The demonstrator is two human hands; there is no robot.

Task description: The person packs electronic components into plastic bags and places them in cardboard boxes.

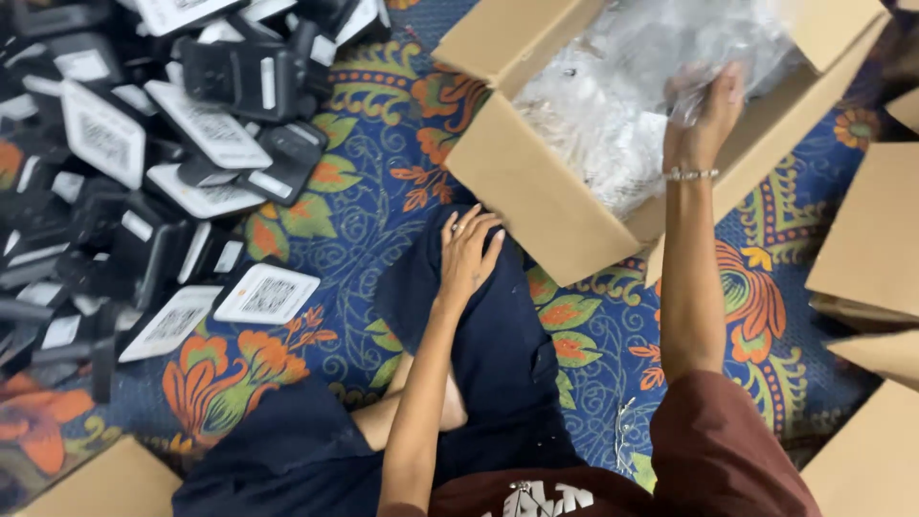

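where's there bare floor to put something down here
Bare patterned mat lies between the pile of black devices and the open cardboard box. Another free patch sits right of the right hand's forearm. The far left is crowded.

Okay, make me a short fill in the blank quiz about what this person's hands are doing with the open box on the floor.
1. The right hand reaches into an open ____ box.
2. Its fingers touch clear ____ wrap inside.
3. The left hand rests on the person's dark blue ____.
4. A beaded bracelet circles the ____ wrist.

Missing words: cardboard; plastic; trousers; right
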